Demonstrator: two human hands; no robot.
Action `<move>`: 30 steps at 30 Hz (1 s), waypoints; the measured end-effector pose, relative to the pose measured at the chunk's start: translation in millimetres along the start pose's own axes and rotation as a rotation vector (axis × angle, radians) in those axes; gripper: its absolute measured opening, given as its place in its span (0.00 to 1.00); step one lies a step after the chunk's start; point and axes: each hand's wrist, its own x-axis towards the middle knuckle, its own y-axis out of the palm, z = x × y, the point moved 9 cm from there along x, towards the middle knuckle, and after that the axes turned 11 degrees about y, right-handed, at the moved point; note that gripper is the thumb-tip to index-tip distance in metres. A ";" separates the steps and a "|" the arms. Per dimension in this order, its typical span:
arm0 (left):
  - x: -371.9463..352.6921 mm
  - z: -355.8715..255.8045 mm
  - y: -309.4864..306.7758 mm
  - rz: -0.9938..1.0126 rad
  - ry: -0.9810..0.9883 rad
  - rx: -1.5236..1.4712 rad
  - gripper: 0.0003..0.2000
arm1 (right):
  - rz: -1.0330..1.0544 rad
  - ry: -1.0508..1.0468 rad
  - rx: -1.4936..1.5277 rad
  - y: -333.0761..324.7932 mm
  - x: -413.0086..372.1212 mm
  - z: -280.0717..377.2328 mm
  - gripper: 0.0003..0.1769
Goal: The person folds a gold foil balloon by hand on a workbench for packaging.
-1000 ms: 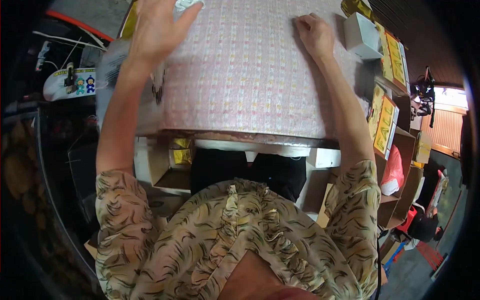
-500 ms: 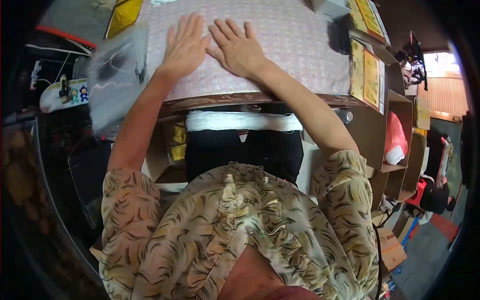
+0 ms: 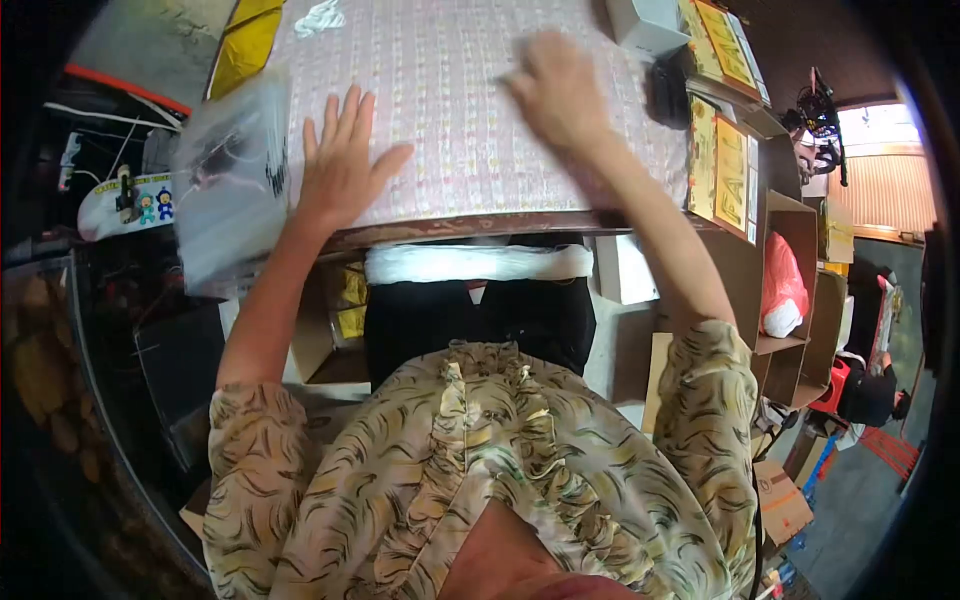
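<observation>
My left hand [image 3: 345, 165] lies flat on the left part of the pink-and-white patterned table cover [image 3: 450, 120], fingers spread and thumb out to the right. It is close to a clear plastic bag [image 3: 230, 180] at the table's left edge. My right hand [image 3: 562, 95] is over the right part of the cover, blurred by motion, its fingers smeared. Whether it touches the cover I cannot tell. A bundle of white strands [image 3: 480, 263] rests across my lap, below the table edge.
Yellow printed boxes [image 3: 720, 165], a white box [image 3: 645, 25] and a black object [image 3: 667, 93] line the table's right side. A yellow packet [image 3: 250, 45] and a white crumpled item [image 3: 320, 18] are at the back left. Cardboard boxes [image 3: 785, 290] stand at right.
My hands have moved apart: the left down and slightly left, the right to the right. The plain white box and black object show more fully as the view has shifted.
</observation>
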 end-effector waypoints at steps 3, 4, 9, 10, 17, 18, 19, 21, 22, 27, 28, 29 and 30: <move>-5.2 -5.4 -0.7 0.054 -0.023 0.000 0.45 | -0.007 -0.294 0.050 63.1 -9.8 108.8 0.36; -8.0 -3.6 0.1 0.091 -0.058 0.028 0.46 | 0.125 -0.354 -0.065 65.9 -11.7 123.8 0.37; -9.1 -5.8 -9.2 0.157 -0.084 0.115 0.49 | 0.050 -0.012 -0.245 57.2 77.4 10.2 0.35; -9.0 -5.9 -9.5 0.152 -0.076 0.115 0.49 | -0.052 0.107 -0.212 60.1 95.7 -40.1 0.35; -5.2 -3.8 -15.0 0.112 -0.066 0.128 0.49 | -0.022 0.061 0.040 41.4 85.7 -75.8 0.36; -1.8 1.4 -14.3 0.137 -0.095 0.064 0.48 | -0.122 -0.185 -0.023 33.4 66.6 -46.2 0.35; 2.3 6.3 -11.6 0.165 -0.126 -0.004 0.47 | -0.178 -0.193 -0.161 24.1 46.4 -32.7 0.36; 39.6 13.1 -18.3 -0.047 -0.011 0.058 0.40 | -0.152 -0.111 -0.134 20.7 16.9 -32.8 0.37; 55.8 8.5 -28.9 -0.258 0.114 0.123 0.34 | -0.130 -0.018 -0.108 22.9 4.6 -41.6 0.37; 92.5 39.4 -4.8 0.026 -0.121 0.019 0.26 | -0.131 0.051 -0.250 8.5 -40.3 -76.3 0.37; 87.4 43.6 5.6 0.081 -0.173 -0.039 0.25 | -0.143 0.012 -0.267 3.2 -52.0 -77.5 0.35; 77.9 47.1 9.2 -0.006 -0.115 -0.032 0.24 | 0.001 0.098 -0.184 -12.1 -60.8 -72.4 0.36; 66.4 52.9 12.3 -0.098 -0.060 -0.028 0.23 | 0.141 0.182 -0.105 -22.2 -72.7 -68.2 0.37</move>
